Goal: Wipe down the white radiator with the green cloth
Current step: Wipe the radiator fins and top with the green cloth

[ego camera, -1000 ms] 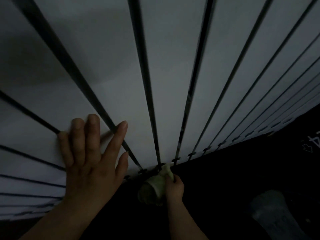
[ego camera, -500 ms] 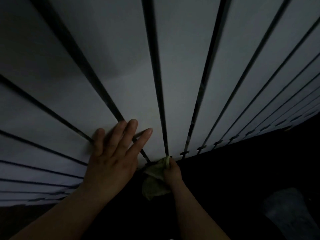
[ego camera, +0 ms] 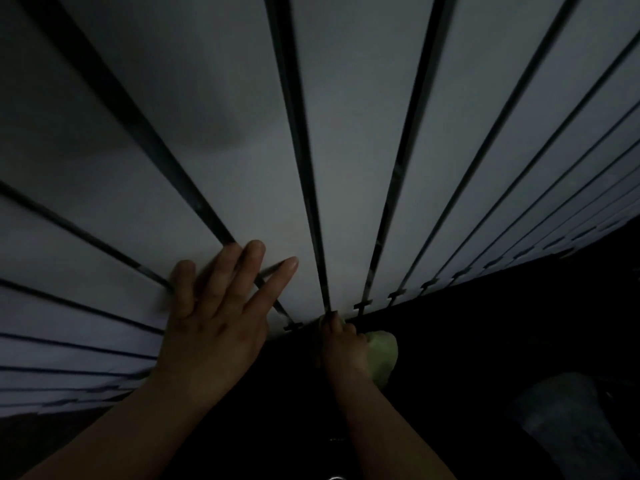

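The white radiator (ego camera: 349, 168) fills most of the view, its tall flat panels split by dark vertical gaps. My left hand (ego camera: 214, 313) lies flat on the lower panels, fingers spread, holding nothing. At the radiator's bottom edge my right hand (ego camera: 343, 344) grips the green cloth (ego camera: 382, 355) and presses its fingertips at the foot of a gap. Most of the cloth bunches out to the right of that hand; a small bit shows at the fingertips.
Below the radiator the floor (ego camera: 485, 341) is very dark. A pale grey shape (ego camera: 568, 420), blurred and hard to identify, lies at the lower right. The scene is dim.
The bunch of cloth has swung from the left of my right hand to its right side. My right hand stays at the bottom edge. My left hand has barely moved.
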Demonstrator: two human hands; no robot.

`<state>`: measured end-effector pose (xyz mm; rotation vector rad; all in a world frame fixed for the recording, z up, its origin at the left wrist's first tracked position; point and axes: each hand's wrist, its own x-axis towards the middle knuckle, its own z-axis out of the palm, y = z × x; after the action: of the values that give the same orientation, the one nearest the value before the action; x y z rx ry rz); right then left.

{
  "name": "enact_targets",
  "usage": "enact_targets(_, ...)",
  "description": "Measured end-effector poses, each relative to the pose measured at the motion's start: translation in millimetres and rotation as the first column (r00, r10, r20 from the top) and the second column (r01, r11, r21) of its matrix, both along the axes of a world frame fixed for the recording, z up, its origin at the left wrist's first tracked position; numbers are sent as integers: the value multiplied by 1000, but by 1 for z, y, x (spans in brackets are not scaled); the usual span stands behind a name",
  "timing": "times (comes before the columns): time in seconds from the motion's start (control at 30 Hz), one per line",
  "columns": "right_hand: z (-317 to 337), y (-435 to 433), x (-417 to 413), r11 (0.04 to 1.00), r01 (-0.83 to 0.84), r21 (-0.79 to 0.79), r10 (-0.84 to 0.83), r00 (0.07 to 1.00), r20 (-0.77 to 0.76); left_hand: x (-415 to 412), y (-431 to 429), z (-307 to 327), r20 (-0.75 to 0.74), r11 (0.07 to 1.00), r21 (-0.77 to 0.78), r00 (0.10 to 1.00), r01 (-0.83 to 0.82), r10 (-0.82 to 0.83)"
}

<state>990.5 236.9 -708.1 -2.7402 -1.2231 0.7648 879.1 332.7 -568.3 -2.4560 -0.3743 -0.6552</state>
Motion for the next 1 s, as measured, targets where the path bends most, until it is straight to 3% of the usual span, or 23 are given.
enact_targets(0.03,-6,0,1,999,6,44,-6,1000,-1,-1,-1,1,-4,1000,0,1000,-3,3)
enact_targets(0.07,-5,1,3,999,32,0,-32,987,-154,-1,-1,2,-4,1000,-9,1000,-8,8)
enact_targets(0.13,-3,-2,6,986,150,69,-109,907,-407,0,-3,4,-5,998,-51,1000,-23,23)
enact_targets(0.27,24,-16,4,809,555,194,-189,558,-808,1,-5,6,13,995,-96,1000,-20,22)
enact_targets(0.37,58,-36,2,783,585,210,-132,486,-864,0,-8,11,54,983,-181,998,40,-31)
enact_targets(0.53,116,-61,4,782,525,337,-4,545,-838,-3,-21,32,179,876,-448,978,179,-108)
enact_targets(0.63,159,-67,12,722,520,456,111,564,-819,-4,-31,46,168,743,-642,980,190,-106)
enact_targets(0.7,189,-66,18,671,555,491,198,505,-840,-4,-36,59,160,605,-780,986,158,-51)
enact_targets(0.77,217,-62,22,637,580,507,291,428,-855,-3,-41,80,181,284,-946,981,154,73)
enact_targets(0.83,239,-58,24,621,568,539,355,409,-840,1,-45,97,157,-96,-979,967,179,202)
enact_targets(0.87,250,-55,25,627,540,562,380,418,-825,2,-45,102,172,-171,-961,953,218,250)
enact_targets(0.9,260,-52,26,634,500,590,403,438,-804,4,-44,106,206,-195,-943,933,269,294)
enact_targets(1.0,289,-44,30,607,292,739,492,593,-638,3,-42,128,315,-120,-911,854,394,415)
